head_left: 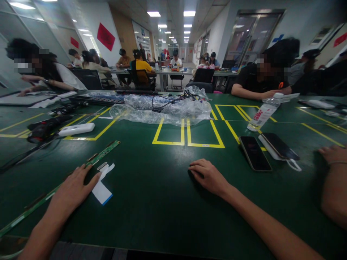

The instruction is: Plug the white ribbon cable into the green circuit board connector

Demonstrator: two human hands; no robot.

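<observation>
A long, narrow green circuit board strip [107, 150] lies slantwise on the left of the table. My left hand [72, 189] rests over it, fingers laid across the strip and thumb apart, touching or just beside a white flat ribbon cable [102, 191] with a blue end. The cable's other end, near a small connector, lies close to the board. Part of the strip is hidden under my hand. On the bare tabletop to the right lies my right hand [207, 176], fingers loosely bent and thumb apart, with nothing in it.
Clear plastic wrap [162, 110] with black cables lies across the green table [151, 216]. Two phones [255, 153] [280, 146] and a bottle [264, 112] are at right; a white handheld device [76, 129] is at left. Another person's arm [334, 180] rests at the right edge.
</observation>
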